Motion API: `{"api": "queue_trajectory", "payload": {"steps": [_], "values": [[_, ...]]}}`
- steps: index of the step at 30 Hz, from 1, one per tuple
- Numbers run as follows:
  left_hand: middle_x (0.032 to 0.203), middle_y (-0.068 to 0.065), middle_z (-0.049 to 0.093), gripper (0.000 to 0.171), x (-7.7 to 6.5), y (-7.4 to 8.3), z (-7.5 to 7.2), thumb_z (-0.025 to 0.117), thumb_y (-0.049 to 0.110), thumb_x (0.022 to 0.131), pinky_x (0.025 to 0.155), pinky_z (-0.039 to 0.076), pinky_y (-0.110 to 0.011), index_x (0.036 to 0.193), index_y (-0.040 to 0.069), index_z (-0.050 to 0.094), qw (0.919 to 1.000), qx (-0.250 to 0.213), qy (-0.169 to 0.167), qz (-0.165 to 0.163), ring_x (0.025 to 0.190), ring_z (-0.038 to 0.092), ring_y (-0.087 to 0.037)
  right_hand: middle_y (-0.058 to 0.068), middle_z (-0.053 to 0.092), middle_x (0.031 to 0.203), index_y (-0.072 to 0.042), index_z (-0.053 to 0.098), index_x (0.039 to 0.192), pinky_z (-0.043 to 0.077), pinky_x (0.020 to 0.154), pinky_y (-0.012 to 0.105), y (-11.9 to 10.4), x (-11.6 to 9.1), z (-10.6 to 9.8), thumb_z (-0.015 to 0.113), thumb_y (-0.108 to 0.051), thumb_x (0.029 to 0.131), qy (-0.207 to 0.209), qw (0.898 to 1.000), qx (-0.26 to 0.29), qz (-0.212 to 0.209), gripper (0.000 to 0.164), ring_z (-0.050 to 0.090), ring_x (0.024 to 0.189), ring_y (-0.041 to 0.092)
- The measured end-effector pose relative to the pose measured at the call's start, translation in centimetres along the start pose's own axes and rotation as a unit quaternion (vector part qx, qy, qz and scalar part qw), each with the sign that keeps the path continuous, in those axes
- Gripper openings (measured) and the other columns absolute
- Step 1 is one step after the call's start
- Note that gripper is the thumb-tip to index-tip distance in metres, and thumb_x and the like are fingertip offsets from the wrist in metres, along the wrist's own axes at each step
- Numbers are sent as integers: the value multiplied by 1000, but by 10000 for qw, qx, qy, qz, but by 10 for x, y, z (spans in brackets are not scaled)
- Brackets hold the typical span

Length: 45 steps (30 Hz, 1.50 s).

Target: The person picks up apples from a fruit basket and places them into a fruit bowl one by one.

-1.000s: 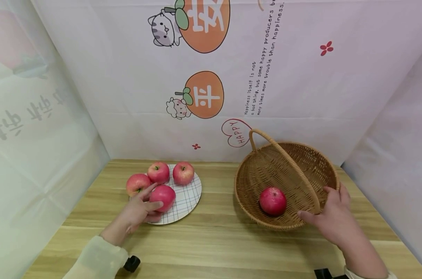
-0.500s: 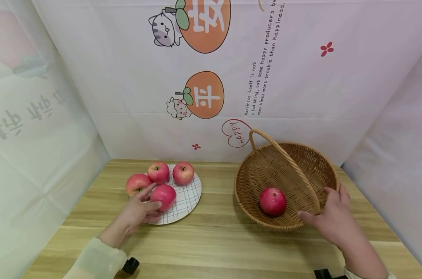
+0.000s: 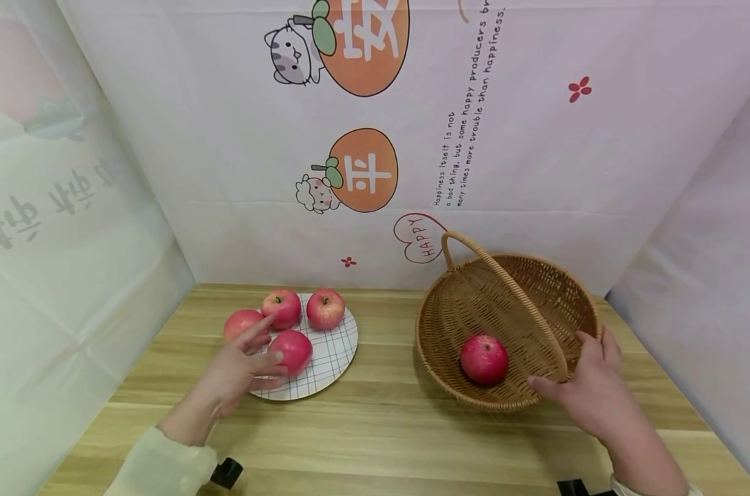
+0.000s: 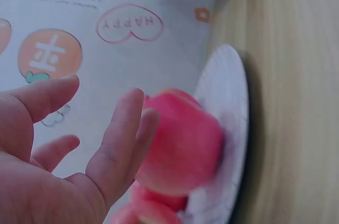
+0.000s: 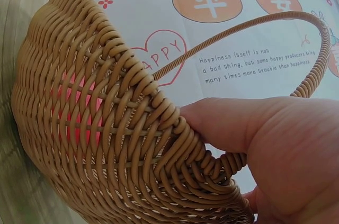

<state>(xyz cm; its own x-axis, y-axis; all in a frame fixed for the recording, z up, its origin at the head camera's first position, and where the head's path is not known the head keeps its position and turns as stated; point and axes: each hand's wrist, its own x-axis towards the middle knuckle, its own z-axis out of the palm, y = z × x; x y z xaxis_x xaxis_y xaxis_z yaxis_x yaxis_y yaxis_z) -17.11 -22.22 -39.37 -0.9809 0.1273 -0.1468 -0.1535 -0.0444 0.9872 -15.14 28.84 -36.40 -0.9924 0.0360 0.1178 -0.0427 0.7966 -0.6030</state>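
Note:
My left hand (image 3: 235,375) is spread at the near left of a round checked plate (image 3: 334,358). Its fingers are extended beside the front red apple (image 3: 295,353), which sits on the plate; the left wrist view shows a gap between thumb and fingers with nothing held. Two more apples, one at the back left (image 3: 282,308) and one at the back right (image 3: 326,308), share the plate. Another apple (image 3: 241,322) at its left edge is partly hidden by my fingers. My right hand (image 3: 598,393) grips the near right rim of a wicker basket (image 3: 433,324), thumb over the edge.
One red apple (image 3: 485,359) lies inside the basket, whose arched handle (image 3: 517,286) stands up across it. Bare wood of the table (image 3: 387,358) separates plate and basket. Behind stands a printed white cloth (image 3: 226,172), with cloth sides left and right.
My left hand has drawn back slightly to the left and its fingers have loosened from the front apple, which stays on the plate. My right hand keeps its hold on the basket.

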Motion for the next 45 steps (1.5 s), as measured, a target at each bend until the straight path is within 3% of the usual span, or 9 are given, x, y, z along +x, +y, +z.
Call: {"api": "queue_trajectory", "payload": {"steps": [6, 13, 22, 27, 34, 45], "values": [[158, -24, 17, 78, -3, 10, 11, 64, 3, 97, 87, 53, -54, 161, 18, 22, 9998, 38, -188, 88, 103, 64, -43, 36, -25, 152, 21, 2, 147, 23, 97, 79, 0, -1, 1, 83, -46, 80, -10, 10000, 33, -42, 124, -1, 135, 64], [156, -13, 25, 76, 4, 13, 31, 70, 5, 93, 86, 54, -53, 158, 19, 32, 9995, -58, -295, -9, 101, 66, -37, 36, -25, 152, 21, 2, 147, 23, 96, 79, 1, -2, 1, 82, -45, 80, -16, 10000, 21, -48, 124, -2, 135, 64], [160, -11, 17, 78, 19, 12, 58, 70, 2, 92, 85, 56, -50, 157, 23, 34, 9960, -464, -767, 0, 112, 60, -37, 36, -25, 152, 20, 3, 147, 23, 96, 79, 2, -2, 2, 82, -46, 80, 31, 10000, 31, -50, 123, -1, 135, 64], [160, -8, 19, 76, 29, 14, 81, 68, 0, 93, 86, 55, -51, 157, 22, 34, 9902, -688, -1206, 176, 116, 58, -36, 37, -22, 153, 21, 5, 147, 24, 96, 79, 2, -1, 2, 83, -45, 80, 101, 9999, 59, -78, 122, 1, 135, 64], [160, -5, 20, 71, 40, 13, 118, 63, -4, 96, 88, 54, -52, 157, 22, 35, 9762, -1078, -1872, 208, 118, 58, -35, 37, -21, 153, 22, 5, 146, 27, 95, 78, 0, 1, 0, 84, -41, 80, 65, 9999, 70, -58, 121, 3, 135, 64], [161, -4, 21, 73, 55, 10, 164, 64, -10, 92, 88, 54, -52, 154, 22, 41, 9691, -1357, -2042, 283, 109, 63, -37, 37, -23, 151, 23, 3, 146, 23, 98, 78, -3, 1, -1, 84, -36, 81, -30, 9999, 116, -2, 119, -4, 136, 62]]}}
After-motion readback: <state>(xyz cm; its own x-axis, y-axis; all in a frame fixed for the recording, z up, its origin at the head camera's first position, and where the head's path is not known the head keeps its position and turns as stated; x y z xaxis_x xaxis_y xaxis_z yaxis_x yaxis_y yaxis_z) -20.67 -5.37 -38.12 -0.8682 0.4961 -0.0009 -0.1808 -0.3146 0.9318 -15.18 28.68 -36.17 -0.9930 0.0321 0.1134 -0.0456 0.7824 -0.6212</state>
